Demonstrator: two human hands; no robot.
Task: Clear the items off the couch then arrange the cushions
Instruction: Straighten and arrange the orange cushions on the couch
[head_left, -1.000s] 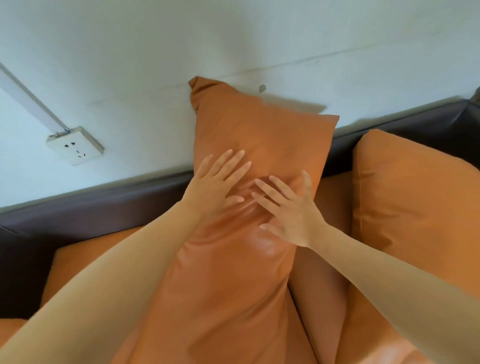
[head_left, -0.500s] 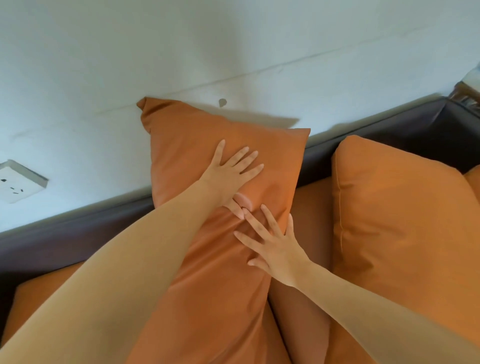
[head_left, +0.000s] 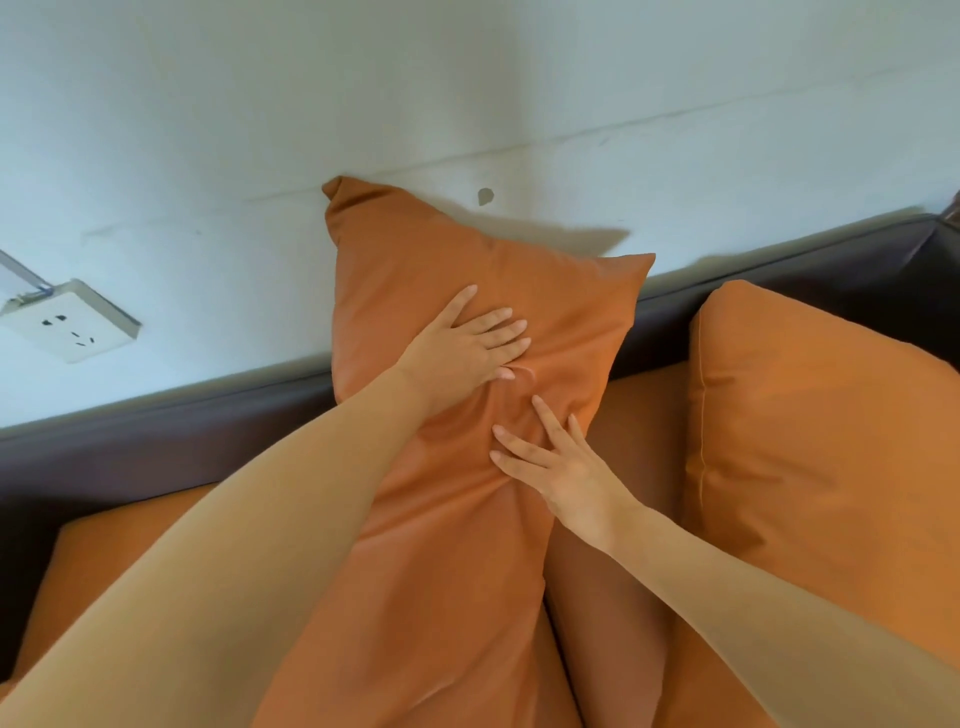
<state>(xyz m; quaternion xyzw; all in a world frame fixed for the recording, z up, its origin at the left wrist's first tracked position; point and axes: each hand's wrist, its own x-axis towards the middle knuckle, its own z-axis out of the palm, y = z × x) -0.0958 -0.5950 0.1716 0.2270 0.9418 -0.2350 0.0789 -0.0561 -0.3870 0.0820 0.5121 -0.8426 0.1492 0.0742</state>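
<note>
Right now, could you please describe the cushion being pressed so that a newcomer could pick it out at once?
Start at the pale wall above the dark brown couch back. Against it leans a tall orange leather-look cushion, its top corner rising over the wall. Unlike the squarer orange cushion beside it, the left hand and right hand press it flat.

The scene is lit brightly and softly. A dark shadow is cast on the wall (head_left: 519, 78) above the left hand (head_left: 462, 348), beside the cushion (head_left: 467, 519). No glare is seen. Straight lines are bent toward the picture's edges, and everything is slightly soft.
</note>
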